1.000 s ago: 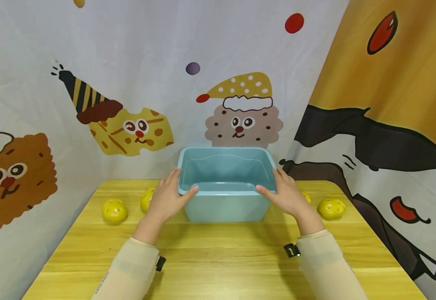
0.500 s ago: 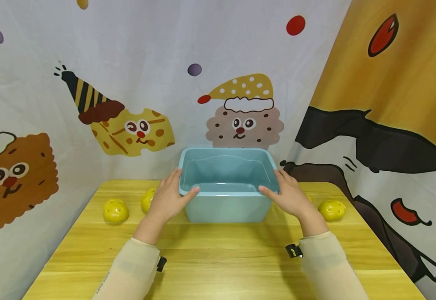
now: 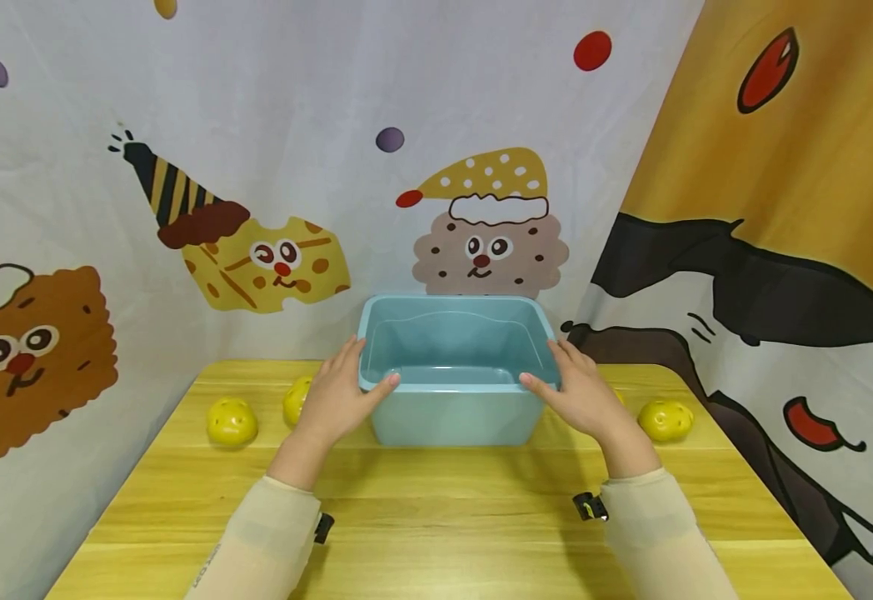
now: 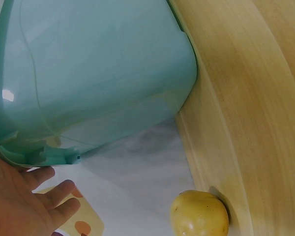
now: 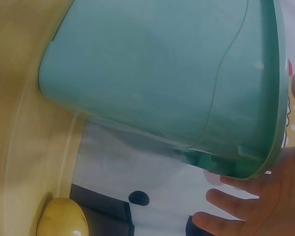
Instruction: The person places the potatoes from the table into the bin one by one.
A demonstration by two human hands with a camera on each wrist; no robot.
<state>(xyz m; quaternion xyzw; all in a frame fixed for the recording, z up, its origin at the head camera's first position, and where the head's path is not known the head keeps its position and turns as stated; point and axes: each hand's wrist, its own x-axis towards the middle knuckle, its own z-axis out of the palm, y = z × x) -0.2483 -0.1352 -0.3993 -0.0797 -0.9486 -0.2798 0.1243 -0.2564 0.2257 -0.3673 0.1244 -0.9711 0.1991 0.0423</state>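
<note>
A light blue plastic bin (image 3: 451,417) stands upright at the table's back middle, with nothing visible inside. My left hand (image 3: 335,392) touches its left front corner, thumb over the front rim and fingers along the side. My right hand (image 3: 579,387) does the same at the right front corner. In both wrist views the fingers of the left hand (image 4: 14,196) and right hand (image 5: 275,191) are spread and fairly straight beside the bin's rim. Yellow potatoes lie on both sides: one potato (image 3: 231,422) far left, one potato (image 3: 296,400) partly behind my left hand, one potato (image 3: 665,420) far right.
Another potato (image 3: 619,395) is mostly hidden behind my right hand. The wooden table (image 3: 444,525) stretches in front of the bin. A curtain (image 3: 294,100) printed with cartoon figures hangs close behind the table's back edge.
The whole head view shifts very slightly. My right hand's thumb and wrist move a touch to the right; the bin and potatoes stay in place on the table.
</note>
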